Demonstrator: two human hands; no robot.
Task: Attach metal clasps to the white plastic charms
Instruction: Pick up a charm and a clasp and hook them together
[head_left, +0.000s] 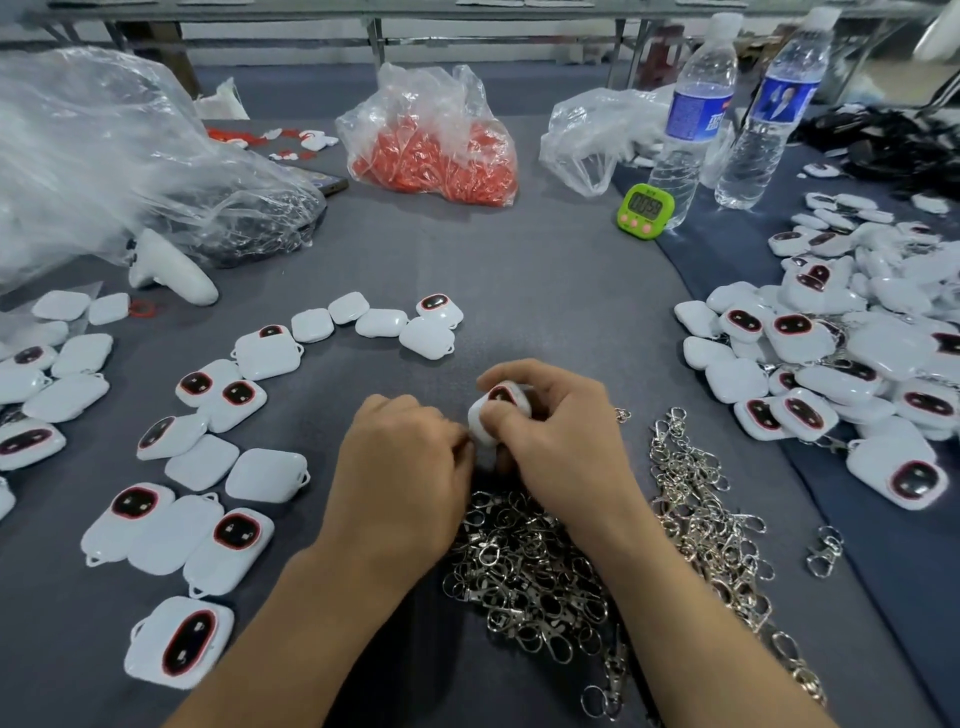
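Observation:
My right hand (550, 436) grips a white plastic charm (485, 413) with a dark red-rimmed oval face, held above the table's middle. My left hand (410, 457) has its fingers curled against the charm's left edge; whatever it pinches there is hidden. A heap of silver metal clasps (550, 566) lies on the grey cloth just below and to the right of both hands. Loose white charms (208, 467) are spread out to the left, and a larger pile of charms (841, 364), some with clasps, is at the right.
A clear bag of orange parts (436, 145) sits at the back centre, a big crumpled plastic bag (104, 156) at back left. Two water bottles (696, 114) and a green timer (645, 210) stand at back right. A white handheld device (171, 270) lies left.

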